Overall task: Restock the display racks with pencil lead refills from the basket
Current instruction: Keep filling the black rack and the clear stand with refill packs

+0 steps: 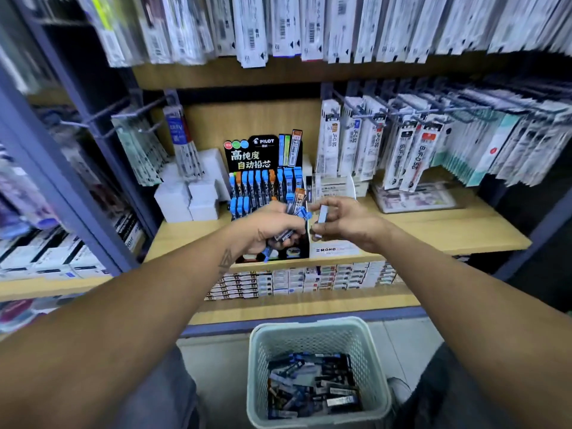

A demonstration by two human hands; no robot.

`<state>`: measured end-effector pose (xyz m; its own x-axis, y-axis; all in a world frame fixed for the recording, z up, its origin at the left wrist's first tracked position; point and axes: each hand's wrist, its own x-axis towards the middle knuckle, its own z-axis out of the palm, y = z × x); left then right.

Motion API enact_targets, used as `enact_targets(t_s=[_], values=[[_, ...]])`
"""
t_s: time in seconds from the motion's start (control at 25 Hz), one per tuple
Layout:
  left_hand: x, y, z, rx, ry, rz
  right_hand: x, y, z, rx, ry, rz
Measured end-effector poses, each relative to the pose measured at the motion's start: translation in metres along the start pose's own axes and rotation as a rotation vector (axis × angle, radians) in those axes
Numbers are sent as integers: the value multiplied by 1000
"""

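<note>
A black display rack (pixel 263 168) on the wooden shelf (pixel 433 230) reads "PILOT" above Chinese writing, and its slots hold blue- and orange-capped lead refill tubes. Just right of it, a clear box (pixel 335 188) is marked "MONO". Hanging packs (pixel 411 150) on the far right read "BLJF-0.5". In front of the rack, the left hand (pixel 272 227) grips a bunch of refill tubes (pixel 294 221), fingers curled round them. The right hand (pixel 346 224) pinches a single tube (pixel 323 213) between thumb and fingers. Nearest, a pale basket (pixel 318 335) holds loose refills.
</note>
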<state>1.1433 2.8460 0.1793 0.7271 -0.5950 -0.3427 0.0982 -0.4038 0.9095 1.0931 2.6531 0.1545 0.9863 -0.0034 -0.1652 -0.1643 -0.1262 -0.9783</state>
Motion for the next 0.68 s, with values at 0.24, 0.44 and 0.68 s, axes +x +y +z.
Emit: enact_targets(t_s=[0.24,0.44,0.68], values=[[35,29,-10,-153,197,15,39,-36,-17,-18,244,-45],[65,33,-25,-382,335,34,59,-20,-27,122,246,-77],[72,24,-25,-269,449,12,69,-20,-13,258,96,-93]])
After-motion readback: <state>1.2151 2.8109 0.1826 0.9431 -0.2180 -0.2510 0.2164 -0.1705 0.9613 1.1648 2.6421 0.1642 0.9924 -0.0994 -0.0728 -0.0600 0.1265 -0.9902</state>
